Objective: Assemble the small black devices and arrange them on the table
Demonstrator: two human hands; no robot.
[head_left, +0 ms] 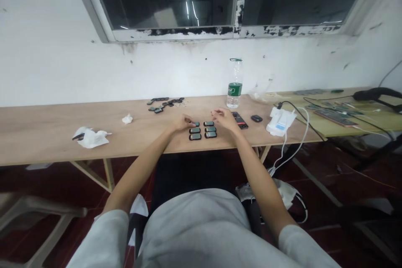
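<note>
Six small black-rimmed modules with grey-green faces lie in two columns near the table's front edge; one is the lower-left module (195,137), another the lower-right module (210,135). My left hand (184,122) is at the left end of the top-left module (196,124), its fingers closed on that end. Just above the top-right module (208,123), my right hand (222,117) has thumb and fingertips pinched together. Anything between them is too small to make out.
Several dark modules (166,104) with tiny pale parts lie at the back. A water bottle (234,86), a phone (239,120), a black case (256,118) and a white power strip (280,121) with cables stand right. Crumpled tissue (92,137) lies left.
</note>
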